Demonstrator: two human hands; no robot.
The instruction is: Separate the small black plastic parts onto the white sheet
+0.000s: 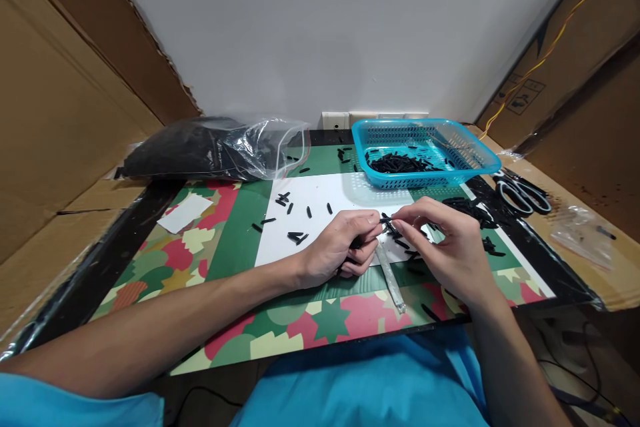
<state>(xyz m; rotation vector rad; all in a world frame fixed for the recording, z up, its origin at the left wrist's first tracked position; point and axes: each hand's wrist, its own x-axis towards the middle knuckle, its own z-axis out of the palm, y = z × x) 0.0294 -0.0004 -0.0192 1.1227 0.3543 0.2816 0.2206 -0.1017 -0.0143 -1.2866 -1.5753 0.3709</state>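
Observation:
My left hand (337,243) is closed in a loose fist, with black stick-like pieces partly showing between its fingers. Thumb and forefinger of my right hand (445,237) pinch the end of a small black piece (385,220), which reaches across to my left fingertips. Exactly what the piece is cannot be made out. Under and between the hands, more short black pieces (400,243) lie scattered on a white sheet (270,243). A narrow clear plastic strip (391,280) runs from below my left hand toward the table's front edge.
A blue basket (425,180) holding many black pieces stands at the back right. At the back left lies a clear bag (210,150) full of black material. Scissors (523,193) and a small plastic bag (583,237) are on the right. Cardboard walls (65,47) flank the table.

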